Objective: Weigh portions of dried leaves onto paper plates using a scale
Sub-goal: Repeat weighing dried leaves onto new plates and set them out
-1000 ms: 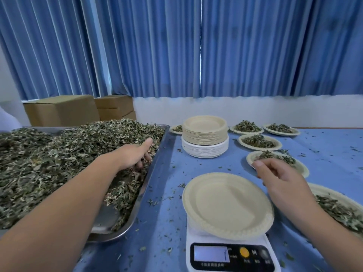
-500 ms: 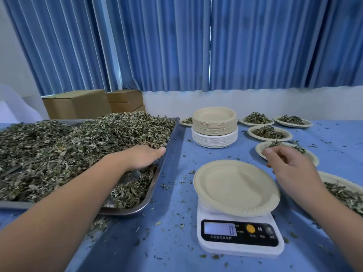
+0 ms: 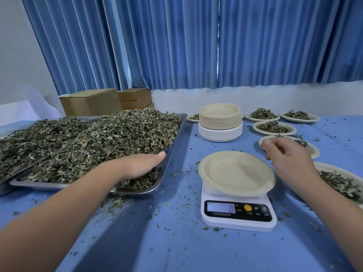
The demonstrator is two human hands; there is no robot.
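head view: i count several filled plates, the plate on the scale empty at 0; left hand sunk in the leaves, grip hidden; right hand slack, empty.

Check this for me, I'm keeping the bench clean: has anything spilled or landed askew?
Yes: dried leaf crumbs litter the blue tablecloth, thickest in a small heap just outside the near edge of the metal tray. Nothing else looks askew.
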